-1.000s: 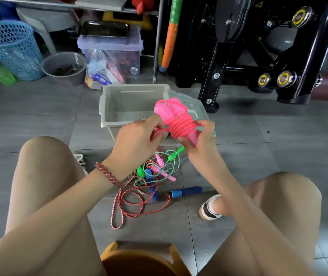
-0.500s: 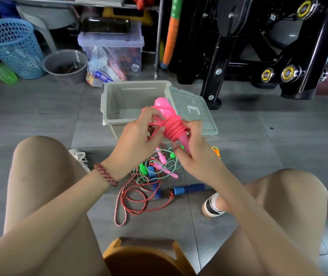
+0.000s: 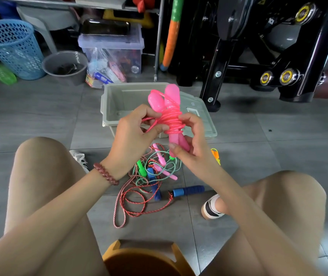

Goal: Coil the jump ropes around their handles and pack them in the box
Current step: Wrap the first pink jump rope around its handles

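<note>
A pink jump rope [image 3: 170,118] is coiled round its two pink handles, held upright above the floor in front of the grey box [image 3: 117,98]. My right hand [image 3: 194,144] grips the lower ends of the handles. My left hand [image 3: 133,132] pinches a loose loop of the pink rope at the left of the coil. On the floor between my knees lies a tangle of other ropes [image 3: 149,176]: a red cord with blue handles [image 3: 188,190], a green cord with green handles, a small pink-handled one.
The box's grey lid [image 3: 203,118] leans at its right side. An orange handle [image 3: 216,155] lies right of the tangle. Black gym equipment [image 3: 258,56] stands behind. A blue basket [image 3: 13,48], grey bucket [image 3: 65,65] and clear bin [image 3: 113,48] sit at the back left. An orange stool [image 3: 143,259] is below me.
The coiled pink rope has turned more upright and risen slightly. My left hand has kept working the loose loop at the coil's left side; my right hand has stayed on the handle ends.
</note>
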Available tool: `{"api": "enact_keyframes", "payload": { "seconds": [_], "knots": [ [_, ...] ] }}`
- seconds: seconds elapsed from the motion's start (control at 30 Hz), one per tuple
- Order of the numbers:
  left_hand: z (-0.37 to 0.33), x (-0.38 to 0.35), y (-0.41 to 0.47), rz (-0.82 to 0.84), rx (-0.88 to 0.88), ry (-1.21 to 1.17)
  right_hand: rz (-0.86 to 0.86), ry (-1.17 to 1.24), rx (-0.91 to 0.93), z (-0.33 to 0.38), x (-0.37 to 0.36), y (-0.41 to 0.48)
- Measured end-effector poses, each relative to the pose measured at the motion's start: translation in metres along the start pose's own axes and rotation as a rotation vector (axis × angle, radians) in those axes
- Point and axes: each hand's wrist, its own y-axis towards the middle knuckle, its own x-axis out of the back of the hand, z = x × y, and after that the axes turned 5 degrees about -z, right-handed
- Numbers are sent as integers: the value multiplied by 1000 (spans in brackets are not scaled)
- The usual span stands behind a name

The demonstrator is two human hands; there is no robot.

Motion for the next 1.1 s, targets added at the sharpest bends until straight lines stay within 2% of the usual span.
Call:
{"api": "enact_keyframes", "payload": {
  "seconds": [0.1,0.27,0.47,0.6,0.73,0.9,1.1],
  "knots": [
    [-2,2,-1,-43,-17,90,-36,-37,-4,-2,-4,0],
    [-4,4,-3,-124,-233,442,-28,-64,-20,-3,-4,0],
    [1,5,2,96,-189,195,-15,-155,-11,1,0,-2],
    [7,0,-1,261,-202,132,-31,-173,-25,2,3,-2],
    [12,1,0,126,-291,224,27,-146,-40,5,2,-3],
    [15,1,2,-81,-637,326,29,-144,-39,10,-4,-4],
    [9,0,5,-195,-674,352,57,-164,-9,22,-12,3]
  ]
}}
